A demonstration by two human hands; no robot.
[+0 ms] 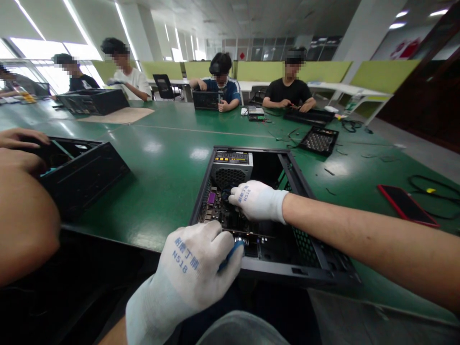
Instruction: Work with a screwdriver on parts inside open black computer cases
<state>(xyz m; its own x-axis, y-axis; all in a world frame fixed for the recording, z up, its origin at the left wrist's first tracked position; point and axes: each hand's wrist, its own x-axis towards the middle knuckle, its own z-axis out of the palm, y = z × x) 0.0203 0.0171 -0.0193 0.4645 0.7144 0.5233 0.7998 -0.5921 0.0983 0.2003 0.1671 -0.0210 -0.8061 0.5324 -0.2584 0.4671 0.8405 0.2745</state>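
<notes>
An open black computer case [298, 191] lies on the green table, with a power supply [233, 165] at its far left corner and a motherboard [215, 211] inside. My left hand [201, 261], in a white glove, is closed at the case's near left corner, over the near edge of the board; its thumb and finger pinch something blue, mostly covered by the fingers. My right hand [255, 200], also gloved, reaches into the case from the right. Its fingers are pressed together at the dark fan area below the power supply, and what they hold, if anything, is hidden.
At the left, a person's bare hands work in another black case [86, 177]. Right of my case lie a red-edged phone [406, 205], cables [431, 187] and a metal-mesh part [319, 140]. Several people sit across the table [161, 143] with cases.
</notes>
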